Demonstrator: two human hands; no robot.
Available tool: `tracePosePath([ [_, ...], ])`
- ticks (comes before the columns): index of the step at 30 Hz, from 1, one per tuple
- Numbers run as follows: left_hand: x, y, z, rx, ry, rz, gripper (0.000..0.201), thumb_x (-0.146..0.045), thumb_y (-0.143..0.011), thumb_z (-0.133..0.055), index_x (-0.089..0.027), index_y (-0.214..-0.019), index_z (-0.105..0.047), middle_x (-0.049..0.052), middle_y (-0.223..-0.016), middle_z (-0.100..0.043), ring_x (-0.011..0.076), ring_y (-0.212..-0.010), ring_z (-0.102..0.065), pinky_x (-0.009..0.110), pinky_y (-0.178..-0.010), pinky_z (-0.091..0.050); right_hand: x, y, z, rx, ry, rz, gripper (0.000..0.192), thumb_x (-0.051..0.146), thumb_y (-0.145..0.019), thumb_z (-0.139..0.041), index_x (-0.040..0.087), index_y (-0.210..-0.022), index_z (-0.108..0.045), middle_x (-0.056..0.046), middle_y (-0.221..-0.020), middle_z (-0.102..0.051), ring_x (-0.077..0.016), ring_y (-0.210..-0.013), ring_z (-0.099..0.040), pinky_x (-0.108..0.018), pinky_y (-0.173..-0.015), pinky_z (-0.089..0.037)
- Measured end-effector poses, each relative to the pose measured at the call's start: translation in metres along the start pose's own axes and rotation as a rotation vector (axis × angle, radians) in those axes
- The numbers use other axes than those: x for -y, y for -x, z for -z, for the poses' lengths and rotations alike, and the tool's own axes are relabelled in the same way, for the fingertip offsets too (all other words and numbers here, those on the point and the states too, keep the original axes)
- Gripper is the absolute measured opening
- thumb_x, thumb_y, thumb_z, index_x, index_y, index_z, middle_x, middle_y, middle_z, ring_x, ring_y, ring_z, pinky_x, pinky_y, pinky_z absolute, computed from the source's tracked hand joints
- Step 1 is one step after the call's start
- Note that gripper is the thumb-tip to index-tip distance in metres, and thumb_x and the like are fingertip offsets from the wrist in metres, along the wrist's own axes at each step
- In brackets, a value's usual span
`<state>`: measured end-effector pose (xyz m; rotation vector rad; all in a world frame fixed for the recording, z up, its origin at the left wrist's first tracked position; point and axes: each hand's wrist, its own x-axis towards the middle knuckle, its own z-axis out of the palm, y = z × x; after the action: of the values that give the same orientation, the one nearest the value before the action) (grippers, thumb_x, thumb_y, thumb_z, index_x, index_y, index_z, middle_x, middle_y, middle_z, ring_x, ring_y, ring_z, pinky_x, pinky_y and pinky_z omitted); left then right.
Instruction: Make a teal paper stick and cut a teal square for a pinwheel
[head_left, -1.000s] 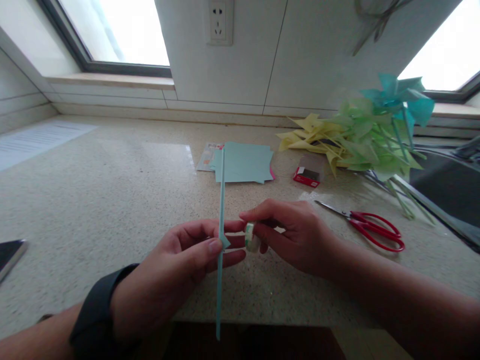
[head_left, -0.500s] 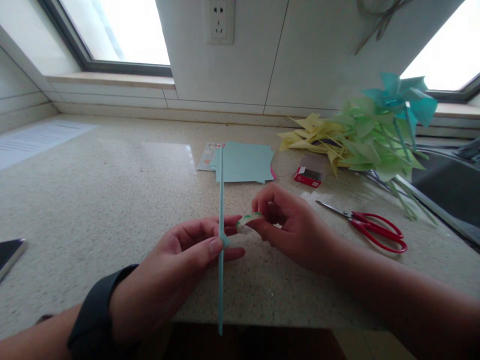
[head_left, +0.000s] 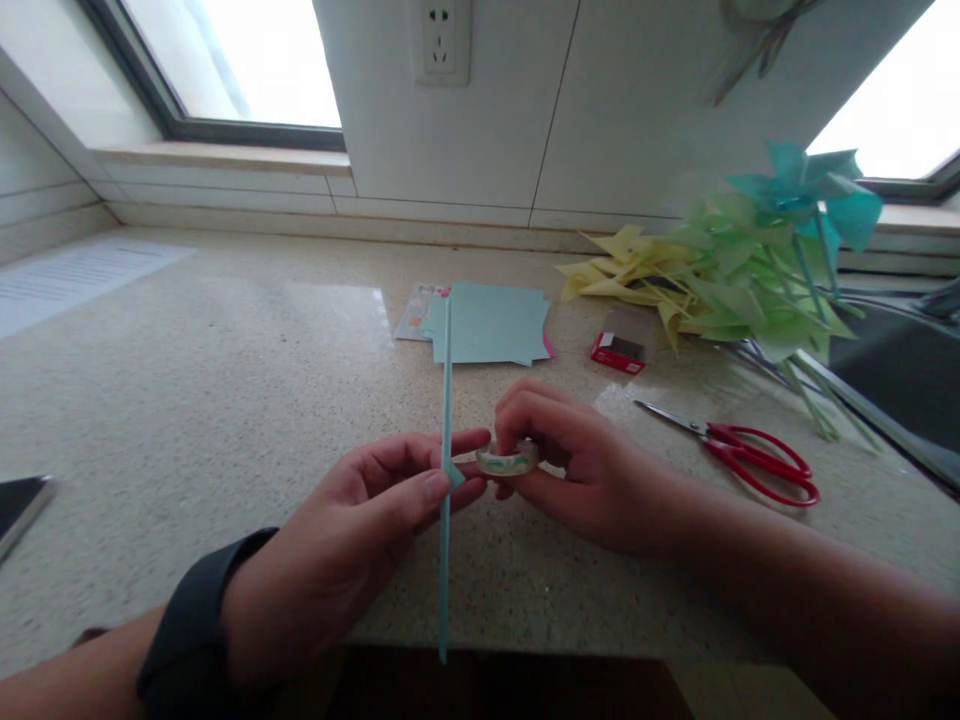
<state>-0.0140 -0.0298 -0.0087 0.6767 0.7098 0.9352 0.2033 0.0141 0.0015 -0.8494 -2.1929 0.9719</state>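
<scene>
Plenty of open counter [head_left: 225, 380] off to the left, only a dark device [head_left: 19, 505] at the far left edge. Straight ahead sits a stack of blue paper [head_left: 491, 325]; to the right a red box [head_left: 622, 345], red scissors [head_left: 739, 455] and a pile of pinwheels [head_left: 735, 270] crowd things.

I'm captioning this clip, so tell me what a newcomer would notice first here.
At centre, the left hand pinches a thin light-blue paper stick upright, while the right hand holds a small clear tape roll beside it. At right on the speckled stone counter lie red-handled scissors, with a heap of yellow, green and blue paper pinwheels behind them.
</scene>
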Motion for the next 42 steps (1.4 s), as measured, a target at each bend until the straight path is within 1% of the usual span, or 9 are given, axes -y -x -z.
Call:
tracePosePath([
  [3,0.001,0.000,0.001,-0.027,-0.013,-0.008,0.007,-0.022,-0.086,-0.078,-0.016,-0.090,-0.078,0.006,-0.121,-0.075,0.0150,-0.105,-0.070,0.021,-0.097,-0.051,0.006,-0.001,0.006,0.097,-0.005,0.020,0.010,0.009,-0.084,-0.056,0.014,-0.091,-0.060,-0.006,-0.102,-0.052,-0.0157,-0.088,-0.056,-0.032,-0.080,-0.049],
  [7,0.002,0.001,0.003,-0.017,-0.061,-0.006,0.008,-0.024,-0.088,-0.076,-0.018,-0.093,-0.078,0.004,-0.123,-0.074,0.0144,-0.103,-0.069,0.021,-0.094,-0.051,0.010,-0.001,0.013,0.165,-0.051,0.041,0.017,0.014,-0.084,-0.049,0.013,-0.090,-0.065,-0.008,-0.104,-0.052,-0.0184,-0.094,-0.055,-0.036,-0.087,-0.046],
  [12,0.003,0.000,0.003,-0.008,-0.175,-0.027,0.010,-0.028,-0.084,-0.080,-0.019,-0.088,-0.078,0.003,-0.109,-0.075,0.0148,-0.097,-0.067,0.023,-0.092,-0.049,0.009,0.000,0.011,0.168,-0.037,0.012,0.018,0.012,-0.080,-0.047,0.014,-0.079,-0.064,-0.007,-0.101,-0.053,-0.0176,-0.089,-0.057,-0.035,-0.082,-0.046],
  [16,0.004,-0.001,0.005,-0.003,-0.222,-0.007,0.015,-0.031,-0.083,-0.080,-0.020,-0.092,-0.078,0.003,-0.107,-0.075,0.0159,-0.097,-0.066,0.024,-0.089,-0.049,0.012,-0.001,0.008,0.150,-0.021,-0.012,0.016,0.009,-0.076,-0.046,0.015,-0.074,-0.061,-0.007,-0.100,-0.054,-0.0168,-0.086,-0.057,-0.033,-0.077,-0.046],
  [20,0.004,0.000,0.007,-0.021,-0.242,-0.006,0.017,-0.033,-0.080,-0.082,-0.020,-0.091,-0.078,0.003,-0.105,-0.075,0.0172,-0.098,-0.067,0.025,-0.091,-0.048,0.014,-0.001,0.008,0.190,-0.013,-0.034,0.016,0.008,-0.075,-0.045,0.015,-0.069,-0.058,-0.006,-0.097,-0.055,-0.0169,-0.086,-0.057,-0.033,-0.077,-0.045],
  [27,0.003,-0.002,0.007,-0.004,-0.251,0.024,0.017,-0.035,-0.081,-0.082,-0.021,-0.092,-0.079,0.002,-0.097,-0.077,0.0144,-0.091,-0.068,0.023,-0.087,-0.049,0.016,-0.002,0.007,0.252,-0.048,-0.073,0.023,0.009,-0.075,-0.044,0.013,-0.077,-0.066,-0.008,-0.102,-0.060,-0.0195,-0.090,-0.059,-0.035,-0.080,-0.045],
  [32,0.004,-0.002,0.008,0.025,-0.244,0.018,0.016,-0.033,-0.084,-0.080,-0.022,-0.096,-0.080,0.002,-0.097,-0.078,0.0139,-0.092,-0.068,0.022,-0.088,-0.050,0.017,-0.003,0.008,0.280,-0.094,-0.072,0.030,0.008,-0.074,-0.042,0.013,-0.083,-0.070,-0.009,-0.102,-0.062,-0.0199,-0.090,-0.059,-0.036,-0.080,-0.045],
  [36,0.003,-0.001,0.005,0.008,-0.197,0.035,0.016,-0.032,-0.081,-0.082,-0.021,-0.093,-0.080,0.003,-0.098,-0.079,0.0136,-0.091,-0.070,0.022,-0.089,-0.052,0.015,-0.005,0.009,0.286,-0.108,-0.072,0.030,0.010,-0.076,-0.042,0.013,-0.082,-0.071,-0.009,-0.103,-0.063,-0.0200,-0.090,-0.058,-0.036,-0.082,-0.045],
  [42,0.001,-0.001,0.001,-0.012,-0.155,0.057,0.016,-0.030,-0.077,-0.086,-0.020,-0.088,-0.081,0.003,-0.097,-0.080,0.0134,-0.088,-0.072,0.020,-0.085,-0.054,0.014,-0.004,0.008,0.281,-0.086,-0.090,0.025,0.009,-0.075,-0.045,0.014,-0.078,-0.069,-0.008,-0.096,-0.066,-0.0184,-0.084,-0.059,-0.033,-0.076,-0.044],
])
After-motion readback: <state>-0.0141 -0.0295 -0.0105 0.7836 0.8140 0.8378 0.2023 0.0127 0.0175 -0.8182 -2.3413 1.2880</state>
